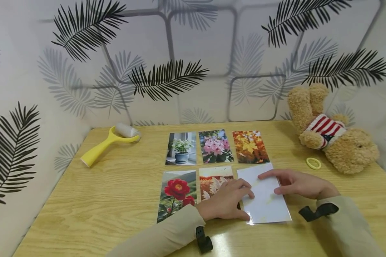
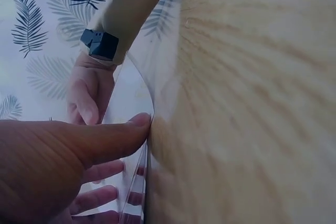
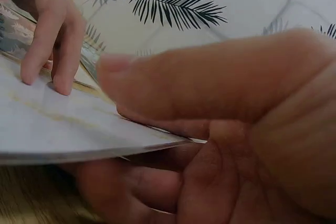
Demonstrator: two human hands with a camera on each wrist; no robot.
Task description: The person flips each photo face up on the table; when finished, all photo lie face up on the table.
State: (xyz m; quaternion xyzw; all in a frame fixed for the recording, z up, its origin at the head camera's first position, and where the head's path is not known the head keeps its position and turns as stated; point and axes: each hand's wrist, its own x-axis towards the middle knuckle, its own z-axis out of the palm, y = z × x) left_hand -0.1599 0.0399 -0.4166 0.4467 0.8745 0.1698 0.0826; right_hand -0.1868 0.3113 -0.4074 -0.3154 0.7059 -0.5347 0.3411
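A laminated card lies white side up, with faint yellowish marks, at the front right of two rows of picture cards. My left hand rests on its left side, fingertips on the white face and thumb at the near left corner; in the left wrist view the thumb meets the edge. My right hand holds the right edge, index finger and thumb over the face. In the right wrist view the other fingers lie below that edge. The left hand partly hides the white-grass card.
Potted-plant, pink-flower and maple-leaf cards form the back row; a red-flower card lies front left. A yellow lint roller is at the left. A yellow ring and teddy bear are at the right.
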